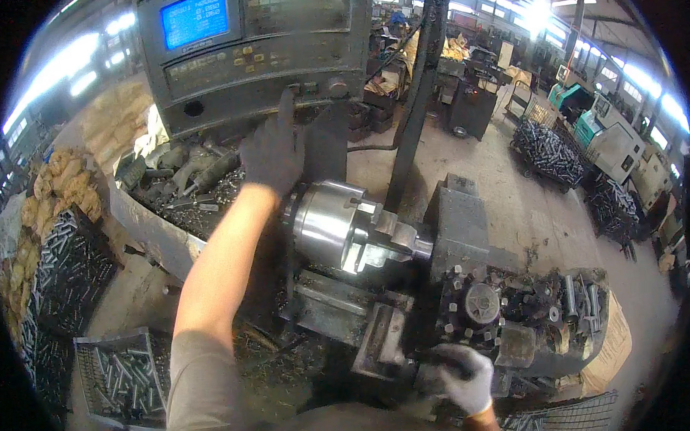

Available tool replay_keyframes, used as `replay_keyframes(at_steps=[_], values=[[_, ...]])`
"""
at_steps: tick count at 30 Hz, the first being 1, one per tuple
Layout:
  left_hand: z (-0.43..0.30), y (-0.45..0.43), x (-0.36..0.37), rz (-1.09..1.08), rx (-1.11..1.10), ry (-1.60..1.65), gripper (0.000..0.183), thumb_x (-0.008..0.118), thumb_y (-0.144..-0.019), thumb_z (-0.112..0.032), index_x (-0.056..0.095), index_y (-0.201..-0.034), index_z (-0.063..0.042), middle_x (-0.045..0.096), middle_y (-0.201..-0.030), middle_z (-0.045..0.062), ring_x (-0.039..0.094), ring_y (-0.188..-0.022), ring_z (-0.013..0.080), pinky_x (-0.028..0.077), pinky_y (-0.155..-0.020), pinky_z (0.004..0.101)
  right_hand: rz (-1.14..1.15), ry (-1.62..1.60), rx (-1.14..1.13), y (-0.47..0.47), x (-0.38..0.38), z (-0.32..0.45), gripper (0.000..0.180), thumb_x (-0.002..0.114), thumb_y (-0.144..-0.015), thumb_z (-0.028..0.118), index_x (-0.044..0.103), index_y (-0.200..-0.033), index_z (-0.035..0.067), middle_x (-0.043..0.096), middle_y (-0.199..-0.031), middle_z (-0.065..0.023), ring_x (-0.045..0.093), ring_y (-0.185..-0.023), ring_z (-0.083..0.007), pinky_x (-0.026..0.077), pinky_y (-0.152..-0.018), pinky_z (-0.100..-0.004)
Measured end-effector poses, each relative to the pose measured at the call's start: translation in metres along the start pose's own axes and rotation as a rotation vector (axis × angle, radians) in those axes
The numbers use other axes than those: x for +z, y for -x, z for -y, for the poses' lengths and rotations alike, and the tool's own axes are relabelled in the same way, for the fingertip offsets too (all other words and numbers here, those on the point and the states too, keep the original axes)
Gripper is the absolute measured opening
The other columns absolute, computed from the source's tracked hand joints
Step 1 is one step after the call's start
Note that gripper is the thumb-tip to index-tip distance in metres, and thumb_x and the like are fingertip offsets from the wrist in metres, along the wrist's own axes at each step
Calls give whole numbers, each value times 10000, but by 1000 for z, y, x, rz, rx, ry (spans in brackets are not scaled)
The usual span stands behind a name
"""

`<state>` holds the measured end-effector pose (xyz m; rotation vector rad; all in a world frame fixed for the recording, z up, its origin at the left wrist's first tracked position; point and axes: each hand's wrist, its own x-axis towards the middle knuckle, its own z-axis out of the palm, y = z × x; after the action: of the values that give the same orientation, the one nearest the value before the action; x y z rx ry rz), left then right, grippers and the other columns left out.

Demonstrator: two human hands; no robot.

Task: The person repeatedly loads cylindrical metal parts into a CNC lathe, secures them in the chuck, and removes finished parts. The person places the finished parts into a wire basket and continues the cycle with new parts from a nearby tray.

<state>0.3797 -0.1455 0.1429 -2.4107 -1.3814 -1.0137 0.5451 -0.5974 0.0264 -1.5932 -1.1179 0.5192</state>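
My left hand (270,155), in a dark glove, reaches up to the control panel (248,68) of a CNC lathe. Its index finger points at a small row of buttons (303,88) and looks to be on or just before them; nothing is held in it. Below the wrist sits a shiny lathe chuck (321,225), with a short cylindrical metal piece (423,248) at its jaws. My right hand (467,376), in a white glove with a dark palm, is low beside the tool post (482,303). Its fingertips are dark and blurred, so its grip is unclear.
A chip tray (151,222) full of swarf and tools stands left. Wire baskets of metal rods (122,377) sit on the floor. Loose tools (579,304) lie at the right by cardboard (611,343). A dark upright post (417,93) rises behind the chuck.
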Motion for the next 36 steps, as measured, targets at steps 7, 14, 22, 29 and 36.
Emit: replay_keyframes(at_steps=[7,14,22,29,36], values=[[-14,-41,25,164,-193,95,811,575,-965,-575,355,-1655,-210,575,-1551,229,648,-1317,427,508,-1062,571,226,169,16,11,-5,-15,340,844,-875,98,772,-1197,15,803,-1063,-135,779,-924,-196,614,-848,-343],[-2,327,46,129,45,409,543,620,-1002,-420,606,-1455,-121,714,-1313,198,686,-1164,361,541,-1016,453,624,35,16,0,79,-43,312,820,-900,118,776,-1193,19,807,-1139,-143,783,-1007,-216,608,-907,-354],[19,996,-287,-244,-2158,-170,405,610,-1038,-390,742,-1235,-61,757,-1174,169,700,-1046,272,547,-940,415,1231,-12,-231,99,286,-27,270,781,-908,50,764,-1157,-52,807,-1077,-128,755,-977,-185,589,-928,-337],[-257,1250,-494,-933,-2774,-952,353,618,-1033,-350,734,-1194,-58,747,-1130,156,694,-1027,267,544,-926,416,1702,148,-454,274,456,54,383,838,-875,187,771,-1180,-34,806,-1080,-161,749,-983,-198,586,-888,-344],[-231,1293,-521,-941,-2803,-894,302,626,-1028,-310,726,-1152,-55,738,-1085,144,688,-1007,261,541,-912,418,1998,377,-872,378,542,92,443,740,-947,368,747,-1261,56,769,-1215,-191,729,-1123,-352,567,-966,-432]])
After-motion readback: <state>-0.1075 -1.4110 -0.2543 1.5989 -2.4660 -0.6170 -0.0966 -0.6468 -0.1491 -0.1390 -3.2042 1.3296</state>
